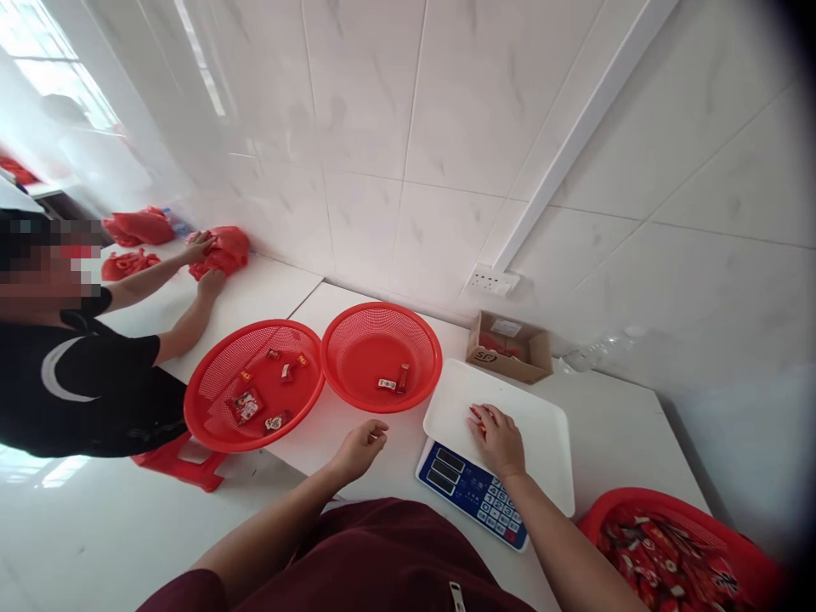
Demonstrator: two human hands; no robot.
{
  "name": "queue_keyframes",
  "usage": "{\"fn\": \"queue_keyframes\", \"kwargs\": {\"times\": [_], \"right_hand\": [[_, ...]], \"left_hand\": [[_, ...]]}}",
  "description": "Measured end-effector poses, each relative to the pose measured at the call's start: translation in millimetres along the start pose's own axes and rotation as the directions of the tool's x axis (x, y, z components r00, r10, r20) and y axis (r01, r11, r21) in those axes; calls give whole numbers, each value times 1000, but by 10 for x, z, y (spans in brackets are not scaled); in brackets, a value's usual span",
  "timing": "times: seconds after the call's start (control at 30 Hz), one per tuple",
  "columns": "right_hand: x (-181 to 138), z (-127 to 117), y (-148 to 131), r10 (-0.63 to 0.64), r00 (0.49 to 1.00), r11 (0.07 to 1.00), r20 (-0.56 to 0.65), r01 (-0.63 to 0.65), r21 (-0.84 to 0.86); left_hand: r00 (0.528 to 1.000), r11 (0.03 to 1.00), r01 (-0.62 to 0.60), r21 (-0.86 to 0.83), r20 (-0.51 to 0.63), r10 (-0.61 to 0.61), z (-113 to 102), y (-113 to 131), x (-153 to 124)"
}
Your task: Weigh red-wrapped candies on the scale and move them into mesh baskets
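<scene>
My right hand [498,438] is over the white tray [541,433] of a digital scale, its fingers closed around small red-wrapped candy [475,416], mostly hidden beneath them. My left hand [360,449] hovers in front of two red mesh baskets, fingers loosely curled with a gap at the thumb and nothing visible in it. Two small wrapped pieces [393,382] lie in the nearer basket [341,340]. Several wrapped pieces of different sizes are scattered in the left basket [210,374]. The scale's blue keypad panel [472,493] faces me.
At lower right stands a red basket [596,510] full of red-wrapped pieces. Behind the scale are an open cardboard box [510,361] and a clear plastic bottle [599,350] by the tiled wall. To the left, a co-worker handles a red plastic bag [229,251].
</scene>
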State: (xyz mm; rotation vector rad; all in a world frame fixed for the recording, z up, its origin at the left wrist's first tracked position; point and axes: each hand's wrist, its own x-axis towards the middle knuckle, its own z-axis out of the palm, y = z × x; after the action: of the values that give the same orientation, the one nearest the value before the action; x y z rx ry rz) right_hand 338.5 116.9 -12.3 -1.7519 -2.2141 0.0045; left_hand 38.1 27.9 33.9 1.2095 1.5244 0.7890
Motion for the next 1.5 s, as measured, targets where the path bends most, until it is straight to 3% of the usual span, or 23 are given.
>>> {"fn": "queue_keyframes", "kwargs": {"times": [0.13,0.33,0.47,0.57,0.63,0.73,0.83,0.93,1.03,1.17,1.37,1.5], "right_hand": [[25,21,54,15,1000,995,7,-16,98],[154,-73,5,254,967,916,28,-250,312],[278,-342,-440,445,893,685,65,-386,619],[271,-559,-931,424,886,478,185,-393,786],[209,-638,-1199,290,941,491,172,-301,818],[81,-630,-1392,82,994,654,76,-111,749],[-25,-565,-1395,-34,999,770,-13,35,637],[-87,-551,-1362,-84,996,790,-26,82,608],[-118,-589,-1356,-111,994,770,-1,87,632],[-167,-610,-1329,-104,994,733,23,61,678],[-365,-543,-1047,17,999,731,35,-36,682],[-580,-490,-714,196,974,704,112,-220,675]], "left_hand": [[999,1000,-12,29,52,11,80,45,3],[983,998,49,-46,180,-40,183,178,19],[937,944,180,-277,341,-78,270,380,40],[907,793,318,-520,411,-95,389,543,81],[867,657,424,-624,488,-95,478,622,121],[753,487,580,-653,658,-15,567,665,181],[664,392,668,-633,744,71,579,618,219],[635,347,703,-621,768,89,559,534,240],[629,322,729,-605,776,34,549,473,255],[661,276,735,-619,744,-92,529,477,244],[701,223,710,-668,702,-128,380,586,259],[762,208,647,-734,629,-152,221,664,363]]}}
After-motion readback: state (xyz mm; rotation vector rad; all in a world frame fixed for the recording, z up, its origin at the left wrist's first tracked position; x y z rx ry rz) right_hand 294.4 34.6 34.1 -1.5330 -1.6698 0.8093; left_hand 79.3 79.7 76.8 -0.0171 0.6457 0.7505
